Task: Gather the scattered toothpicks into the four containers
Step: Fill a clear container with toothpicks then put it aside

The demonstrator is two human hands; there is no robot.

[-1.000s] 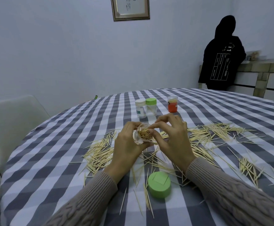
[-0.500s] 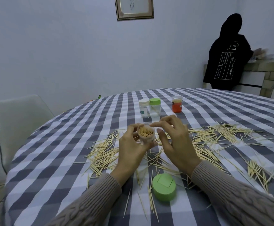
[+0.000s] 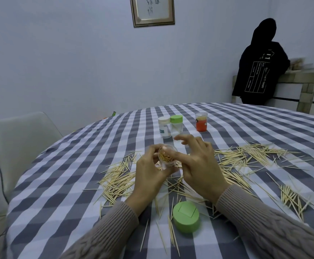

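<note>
Toothpicks (image 3: 166,159) could spill from the full jar (image 3: 168,160) if the gripping left hand (image 3: 151,174) tilts it while the right hand (image 3: 199,166), fingers loosely spread and holding nothing, presses on the rim.

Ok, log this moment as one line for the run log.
left hand grips open jar of toothpicks | right hand thumb on jar rim | green lid off, on table | loose toothpicks remain

Home dining room: round surface (image 3: 245,120) with checked cloth, chair (image 3: 21,139), framed picture (image 3: 152,11) on wall, tiled counter (image 3: 309,81).
</note>
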